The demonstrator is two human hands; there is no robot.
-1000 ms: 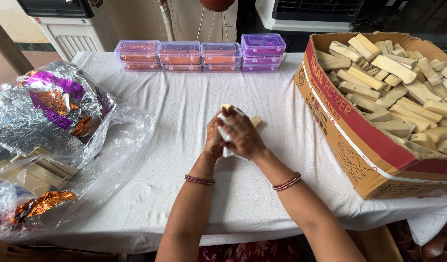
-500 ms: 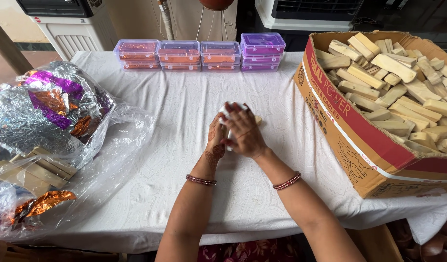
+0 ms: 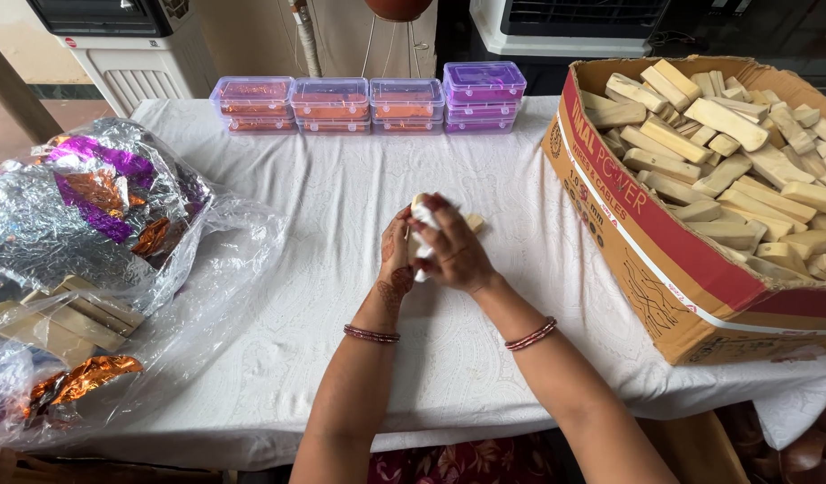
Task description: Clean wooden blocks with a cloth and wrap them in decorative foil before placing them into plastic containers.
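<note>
Both hands meet over the middle of the table [image 3: 341, 206], which has a white cloth on it. The left hand [image 3: 397, 260] and the right hand [image 3: 458, 251] are pressed close together. They are curled around a pale bar [image 3: 472, 221] and a bit of white wrap [image 3: 423, 215]. The right hand's fingers are bent tight over the top. The left hand cups it from the side. Most of the bar is hidden, so it may be soap, but that is hard to tell. One end of it sticks out just past the right hand.

A big box [image 3: 664, 242] sits on the right side of the table. It is full of the same pale bars, all piled up. Four small clear cases [image 3: 368, 100] stand in a row at the far edge. Three have orange inside and one is purple. On the left lies a shiny bag [image 3: 90, 215] with silver, purple and orange foil. More bars lie under clear plastic near it.
</note>
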